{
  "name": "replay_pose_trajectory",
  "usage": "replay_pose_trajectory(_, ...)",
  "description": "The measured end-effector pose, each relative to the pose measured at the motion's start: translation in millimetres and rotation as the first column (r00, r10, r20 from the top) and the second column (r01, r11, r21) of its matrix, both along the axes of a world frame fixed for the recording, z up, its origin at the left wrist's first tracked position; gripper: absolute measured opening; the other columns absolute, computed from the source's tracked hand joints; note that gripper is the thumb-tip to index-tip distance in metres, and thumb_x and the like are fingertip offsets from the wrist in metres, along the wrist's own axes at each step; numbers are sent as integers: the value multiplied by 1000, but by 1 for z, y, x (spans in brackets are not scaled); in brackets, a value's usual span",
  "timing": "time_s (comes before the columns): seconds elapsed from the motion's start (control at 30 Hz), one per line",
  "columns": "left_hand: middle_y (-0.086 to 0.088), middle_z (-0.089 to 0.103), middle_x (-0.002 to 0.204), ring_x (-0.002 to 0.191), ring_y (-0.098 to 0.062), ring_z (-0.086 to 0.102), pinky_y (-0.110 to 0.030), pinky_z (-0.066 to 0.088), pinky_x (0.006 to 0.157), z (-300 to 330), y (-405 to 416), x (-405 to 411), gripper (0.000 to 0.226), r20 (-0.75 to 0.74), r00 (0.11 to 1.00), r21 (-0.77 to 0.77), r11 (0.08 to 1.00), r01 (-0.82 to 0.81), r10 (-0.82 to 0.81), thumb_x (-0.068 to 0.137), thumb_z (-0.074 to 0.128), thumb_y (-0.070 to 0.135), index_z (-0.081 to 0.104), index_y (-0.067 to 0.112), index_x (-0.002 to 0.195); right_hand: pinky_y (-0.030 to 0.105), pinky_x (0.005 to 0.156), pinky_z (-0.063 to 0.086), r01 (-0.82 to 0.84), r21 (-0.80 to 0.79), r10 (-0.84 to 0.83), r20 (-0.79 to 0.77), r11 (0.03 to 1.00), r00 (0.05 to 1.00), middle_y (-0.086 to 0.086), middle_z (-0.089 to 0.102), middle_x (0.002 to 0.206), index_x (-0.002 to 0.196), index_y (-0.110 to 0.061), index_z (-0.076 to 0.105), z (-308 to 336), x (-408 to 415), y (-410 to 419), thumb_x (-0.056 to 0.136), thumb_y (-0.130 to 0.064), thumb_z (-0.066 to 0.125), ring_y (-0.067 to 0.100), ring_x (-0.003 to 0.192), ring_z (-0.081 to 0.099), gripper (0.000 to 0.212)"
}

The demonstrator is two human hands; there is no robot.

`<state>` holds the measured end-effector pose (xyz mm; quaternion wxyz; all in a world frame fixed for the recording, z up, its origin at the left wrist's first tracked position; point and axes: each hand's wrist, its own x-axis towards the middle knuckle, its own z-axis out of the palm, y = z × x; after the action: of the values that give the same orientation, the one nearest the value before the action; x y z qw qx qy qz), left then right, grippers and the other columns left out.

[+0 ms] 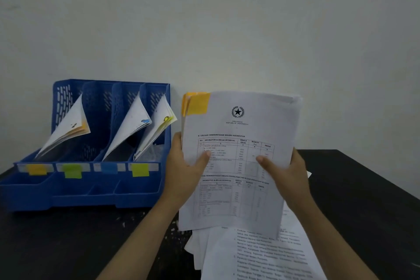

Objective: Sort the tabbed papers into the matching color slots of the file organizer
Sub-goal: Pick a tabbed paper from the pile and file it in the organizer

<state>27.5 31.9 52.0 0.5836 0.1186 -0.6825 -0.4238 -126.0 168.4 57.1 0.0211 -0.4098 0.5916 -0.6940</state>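
A sheaf of orange-tabbed papers point(238, 161) is held upright above the bench point(68, 241), the left hand point(184, 166) and right hand point(286, 173) each gripping a side edge. The blue file organizer point(91, 143) stands at the bench's rear left corner; loose sheets point(261, 257) lie along the near edge.

Blue perforated plastic for the file organizer point(91, 188), left of frame, faintly glossy. Matt white printed paper in the held stack point(236, 166), orange paper tab point(198, 103) at its upper-left corner. Dark matt table point(363, 188) beneath, scuffed pale at lower centre.
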Motion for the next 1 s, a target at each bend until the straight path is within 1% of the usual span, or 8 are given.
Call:
replay_pose_trajectory(0.1,39,58,95,90,15,57,-2,46,68,-14,-2,0,44,31,999,25,1000,-16,16,79,72,9,47,39,100,16,54,52,-24,51,21,59,998,998,-15,67,90,91,-35,57,-19,0,-2,68,-27,76,7,83,65,31)
replay_pose_trajectory(0.27,19,66,94,87,5,63,-11,51,67,-17,-10,1,42,11,999,168,985,33,-35,73,76,10,53,36,96,10,50,48,-56,94,49,79,994,996,-19,71,77,87,-35,62,-24,-3,-5,62,-38,74,-2,74,68,28)
replay_pose_trajectory(0.4,-1,68,110,96,-15,67,-30,57,75,4,-21,18,45,12,956,388,883,265,-292,71,74,10,56,23,111,14,56,52,-116,129,109,62,985,992,-26,70,80,87,-35,63,-15,-10,-7,58,-41,74,-3,77,68,31)
replay_pose_trajectory(0.5,-1,72,102,90,-18,69,-29,58,66,38,-37,50,43,0,919,384,849,363,-394,66,70,18,61,18,108,16,58,54,-212,152,207,46,966,977,-20,72,84,89,-32,66,-3,-7,-15,55,-42,76,2,79,69,36)
replay_pose_trajectory(0.7,0,75,80,74,-17,71,-29,56,57,83,-57,106,21,71,977,310,936,168,-199,65,70,23,67,19,85,23,66,57,-426,171,419,77,888,905,-7,74,92,87,-27,73,1,33,-63,58,-33,80,12,84,71,31)
replay_pose_trajectory(0.83,-7,73,89,81,-25,70,-39,56,73,91,-71,144,7,119,991,245,965,-94,67,80,68,15,67,15,87,19,64,55,-484,139,478,73,864,875,-12,74,91,90,-27,70,4,69,-99,58,-34,80,7,84,70,34)
replay_pose_trajectory(0.9,-7,72,85,78,-25,70,-39,56,73,94,-78,165,2,130,980,198,964,-177,154,83,66,13,67,13,85,17,64,54,-523,117,517,78,844,852,-13,73,94,91,-29,69,7,85,-115,60,-33,84,5,85,69,34)
replay_pose_trajectory(1.0,0,73,76,71,-20,70,-34,57,68,102,-89,196,4,110,964,148,955,-258,244,83,66,12,67,15,80,29,75,57,-623,111,612,116,774,782,-6,71,106,107,-23,66,9,107,-139,66,-34,75,13,94,69,43)
